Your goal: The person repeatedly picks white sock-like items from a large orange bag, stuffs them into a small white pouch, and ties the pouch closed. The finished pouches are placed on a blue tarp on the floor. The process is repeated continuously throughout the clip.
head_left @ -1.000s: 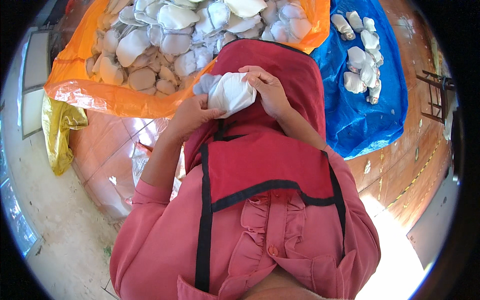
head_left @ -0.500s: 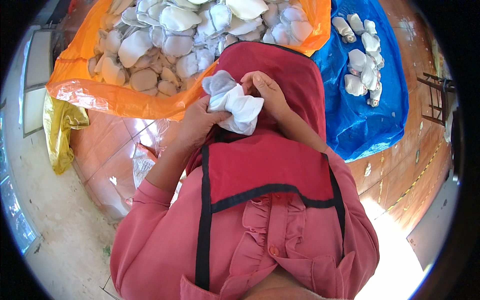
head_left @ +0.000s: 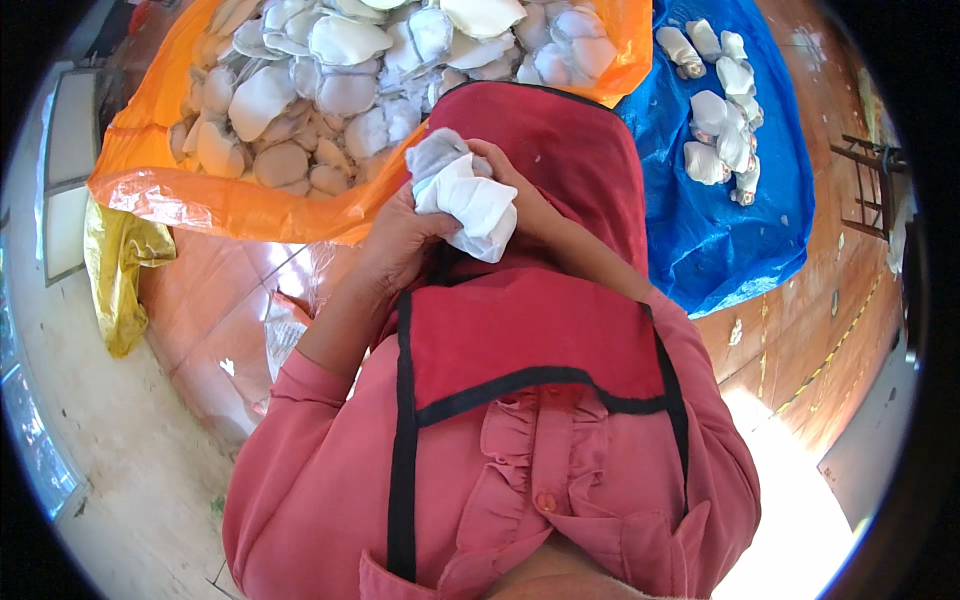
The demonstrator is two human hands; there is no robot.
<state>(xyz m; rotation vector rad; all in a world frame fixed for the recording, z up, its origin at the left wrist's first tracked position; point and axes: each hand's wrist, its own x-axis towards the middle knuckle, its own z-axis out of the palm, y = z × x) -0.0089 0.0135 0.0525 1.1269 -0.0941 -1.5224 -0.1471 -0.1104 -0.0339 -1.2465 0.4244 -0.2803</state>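
Observation:
A bundle of soft white fabric pads (head_left: 468,205), with a grey fuzzy piece at its upper end, is held over my lap. My left hand (head_left: 400,240) grips it from the left, thumb across its lower front. My right hand (head_left: 503,180) closes on its upper right side, most of its fingers hidden behind the bundle. Under both hands lies a dark red apron (head_left: 560,150) with black edging.
Ahead to the left, an orange plastic sack (head_left: 240,213) lies open, heaped with rounded white and grey pads (head_left: 347,92). A blue plastic sheet (head_left: 725,250) on the right bears several white bundles (head_left: 735,150). A yellow sack (head_left: 115,280) lies at far left on the tiled floor.
My right hand, whose fingers were raised beside the bundle, has moved left and closed against it. The bundle has turned slightly and shifted up a little in my left hand.

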